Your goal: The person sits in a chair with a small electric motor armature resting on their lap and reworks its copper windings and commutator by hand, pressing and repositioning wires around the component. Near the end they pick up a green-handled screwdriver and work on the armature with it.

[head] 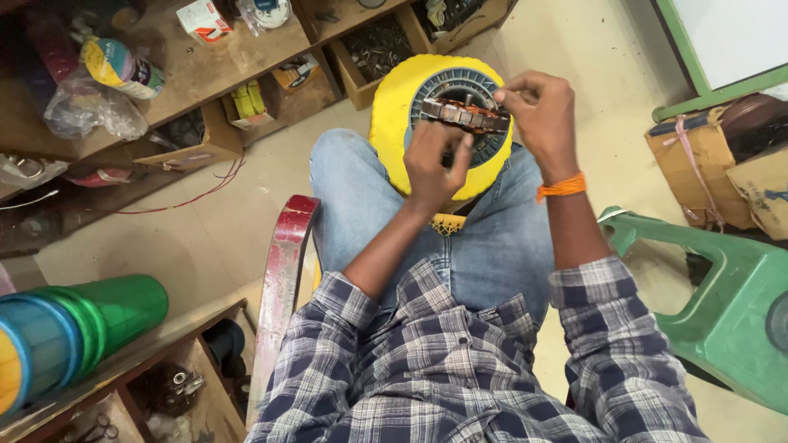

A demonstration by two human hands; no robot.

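A round motor stator (466,115) with copper windings is held up over a yellow round stool (392,123) that stands between my knees. My left hand (437,164) grips the stator from below at its near edge, fingers closed on it. My right hand (540,115) holds its right end from above, with fingertips pinching at the windings. An orange thread band circles my right wrist. I sit on a red chair (283,271) in jeans and a checked shirt.
Wooden shelves (205,74) with boxes, tape rolls and bagged parts run along the left. A green plastic chair (722,312) stands at the right, cardboard boxes (698,164) beyond it. Green and blue cans (74,328) lie on a low shelf at the lower left.
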